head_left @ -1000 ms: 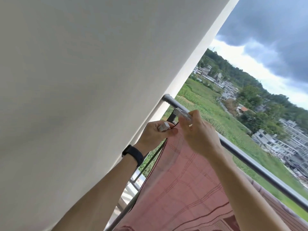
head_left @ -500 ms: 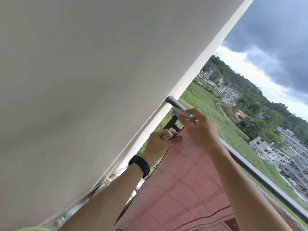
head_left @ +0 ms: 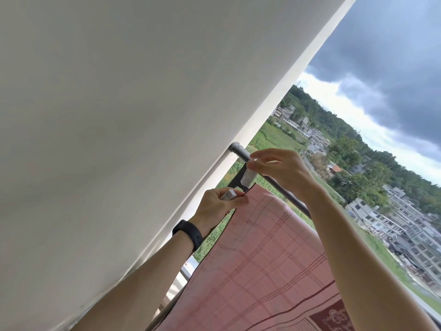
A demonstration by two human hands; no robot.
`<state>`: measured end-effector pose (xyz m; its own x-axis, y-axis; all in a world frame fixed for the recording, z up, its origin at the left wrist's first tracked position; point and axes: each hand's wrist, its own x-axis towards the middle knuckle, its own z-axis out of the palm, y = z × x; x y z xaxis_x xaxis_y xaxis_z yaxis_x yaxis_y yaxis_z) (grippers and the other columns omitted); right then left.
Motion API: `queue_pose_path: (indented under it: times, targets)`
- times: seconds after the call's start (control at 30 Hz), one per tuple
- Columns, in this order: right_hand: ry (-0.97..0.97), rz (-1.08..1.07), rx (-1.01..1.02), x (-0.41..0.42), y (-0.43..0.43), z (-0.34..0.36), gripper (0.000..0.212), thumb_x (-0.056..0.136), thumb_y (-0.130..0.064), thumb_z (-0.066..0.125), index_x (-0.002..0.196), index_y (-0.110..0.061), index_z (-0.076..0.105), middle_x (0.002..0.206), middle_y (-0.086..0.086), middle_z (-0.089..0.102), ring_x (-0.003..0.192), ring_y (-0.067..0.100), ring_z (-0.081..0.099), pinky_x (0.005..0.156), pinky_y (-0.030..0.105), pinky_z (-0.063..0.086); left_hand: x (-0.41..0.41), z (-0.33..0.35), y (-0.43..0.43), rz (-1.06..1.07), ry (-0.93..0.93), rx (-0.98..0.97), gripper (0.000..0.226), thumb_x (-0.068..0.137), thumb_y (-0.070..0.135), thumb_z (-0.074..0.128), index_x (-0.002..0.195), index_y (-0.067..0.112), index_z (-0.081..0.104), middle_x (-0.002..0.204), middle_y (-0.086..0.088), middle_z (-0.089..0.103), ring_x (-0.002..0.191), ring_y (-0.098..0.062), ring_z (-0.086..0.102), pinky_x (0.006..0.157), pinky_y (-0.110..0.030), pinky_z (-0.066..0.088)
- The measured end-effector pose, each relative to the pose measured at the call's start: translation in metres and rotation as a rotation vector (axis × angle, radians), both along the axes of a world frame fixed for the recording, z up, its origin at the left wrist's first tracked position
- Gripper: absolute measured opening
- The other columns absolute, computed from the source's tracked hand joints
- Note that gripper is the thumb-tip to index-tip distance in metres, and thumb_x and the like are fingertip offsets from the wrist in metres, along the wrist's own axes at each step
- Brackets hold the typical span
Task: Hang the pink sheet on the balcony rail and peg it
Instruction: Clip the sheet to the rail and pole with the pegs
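The pink checked sheet (head_left: pixel 262 254) hangs over the grey balcony rail (head_left: pixel 241 152), its top corner just below the rail's wall end. My left hand (head_left: pixel 214 206), with a black wristband, pinches that corner together with a white peg (head_left: pixel 228 194). My right hand (head_left: pixel 279 170) is up at the rail, thumb and fingers closed on a second white peg (head_left: pixel 249 176) that points down beside the rail, just above the sheet's corner.
A big white wall (head_left: pixel 119 115) fills the left side, and the rail ends in it. A black bracket (head_left: pixel 237 180) sits under the rail near the wall. Beyond the rail lie green fields, houses and dark clouds far below.
The view has tilted up slightly. My right hand has turned its peg from lying along the rail to pointing downward. My left hand stays on the sheet's corner.
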<state>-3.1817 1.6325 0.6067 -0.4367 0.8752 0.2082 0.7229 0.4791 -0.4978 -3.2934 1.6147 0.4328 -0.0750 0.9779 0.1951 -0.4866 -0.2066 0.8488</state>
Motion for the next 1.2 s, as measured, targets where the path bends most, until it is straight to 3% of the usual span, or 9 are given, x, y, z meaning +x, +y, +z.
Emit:
queue_pose_path:
  times: [0.1, 0.3, 0.47, 0.63, 0.7, 0.8, 0.87, 0.97, 1.2]
  targets:
    - [-0.064, 0.006, 0.042, -0.005, 0.003, -0.003, 0.049, 0.046, -0.060, 0.081, 0.089, -0.035, 0.077, 0.091, -0.010, 0.076, 0.081, 0.003, 0.070, 0.080, 0.025, 0.058, 0.000, -0.001, 0.001, 0.038, 0.012, -0.006, 0.022, 0.076, 0.011, 0.082, 0.094, 0.001, 0.075, 0.063, 0.013, 0.066, 0.054, 0.004, 0.057, 0.055, -0.010, 0.045]
    - [-0.274, 0.009, 0.163, -0.023, 0.012, 0.002, 0.027, 0.066, -0.034, 0.090, 0.090, -0.026, 0.081, 0.080, -0.015, 0.071, 0.068, -0.007, 0.061, 0.057, 0.002, 0.040, -0.001, 0.000, 0.000, 0.077, 0.052, -0.005, 0.021, 0.073, 0.010, 0.084, 0.091, 0.004, 0.076, 0.074, 0.005, 0.070, 0.066, -0.002, 0.063, 0.061, -0.014, 0.049]
    - [-0.619, 0.049, -0.033, -0.037, 0.011, 0.005, 0.026, 0.070, -0.036, 0.088, 0.094, -0.030, 0.081, 0.094, -0.017, 0.073, 0.090, -0.002, 0.057, 0.070, 0.019, 0.040, -0.004, 0.002, -0.004, 0.105, 0.134, 0.033, 0.011, 0.071, 0.017, 0.086, 0.080, 0.015, 0.079, 0.068, 0.007, 0.070, 0.064, -0.004, 0.061, 0.062, -0.014, 0.049]
    - [-0.790, 0.029, 0.025, -0.040, 0.007, -0.004, 0.043, 0.070, -0.047, 0.086, 0.109, -0.029, 0.077, 0.100, -0.015, 0.072, 0.081, -0.013, 0.047, 0.070, 0.010, 0.038, -0.005, 0.001, -0.005, 0.109, 0.209, 0.052, 0.018, 0.075, 0.024, 0.084, 0.063, 0.022, 0.072, 0.050, 0.014, 0.050, 0.048, -0.002, 0.039, 0.052, -0.016, 0.035]
    - [-0.772, 0.031, 0.039, -0.036, 0.002, -0.008, 0.058, 0.071, -0.051, 0.084, 0.123, -0.028, 0.070, 0.110, -0.014, 0.070, 0.083, -0.012, 0.048, 0.070, 0.008, 0.034, -0.005, 0.000, -0.008, 0.086, 0.184, 0.039, 0.018, 0.076, 0.021, 0.083, 0.064, 0.020, 0.071, 0.049, 0.014, 0.048, 0.047, -0.003, 0.038, 0.050, -0.015, 0.034]
    - [-0.619, 0.028, 0.179, -0.013, -0.016, -0.023, 0.076, 0.072, -0.059, 0.078, 0.139, -0.030, 0.056, 0.134, -0.010, 0.060, 0.114, 0.003, 0.053, 0.094, 0.017, 0.033, -0.007, -0.008, -0.015, 0.079, 0.191, 0.011, 0.017, 0.079, 0.023, 0.080, 0.065, 0.024, 0.070, 0.054, 0.009, 0.052, 0.050, -0.007, 0.042, 0.050, -0.019, 0.039]
    - [-0.332, 0.016, 0.395, 0.010, -0.039, -0.050, 0.059, 0.080, -0.055, 0.072, 0.131, -0.028, 0.061, 0.131, -0.009, 0.059, 0.116, 0.008, 0.054, 0.100, 0.026, 0.038, -0.012, -0.026, -0.022, 0.111, 0.175, -0.059, 0.006, 0.082, 0.023, 0.078, 0.078, 0.021, 0.074, 0.068, 0.001, 0.066, 0.053, -0.005, 0.048, 0.050, -0.018, 0.043]
    - [0.048, 0.026, 0.518, 0.043, -0.080, -0.119, 0.022, 0.089, -0.033, 0.069, 0.108, -0.023, 0.072, 0.108, -0.012, 0.068, 0.097, 0.008, 0.064, 0.086, 0.023, 0.052, -0.022, -0.079, -0.032, 0.187, 0.199, -0.236, 0.007, 0.088, 0.020, 0.071, 0.090, 0.014, 0.072, 0.075, -0.003, 0.071, 0.049, -0.002, 0.050, 0.049, -0.017, 0.043]
    - [0.082, -0.260, -0.382, 0.088, -0.122, -0.329, 0.019, 0.090, -0.028, 0.072, 0.100, -0.042, 0.065, 0.100, -0.020, 0.068, 0.093, -0.005, 0.062, 0.078, 0.015, 0.049, -0.014, -0.229, -0.065, 0.131, 0.535, -0.583, 0.014, 0.088, 0.026, 0.068, 0.077, 0.017, 0.070, 0.071, 0.002, 0.062, 0.058, -0.010, 0.055, 0.055, -0.029, 0.047]
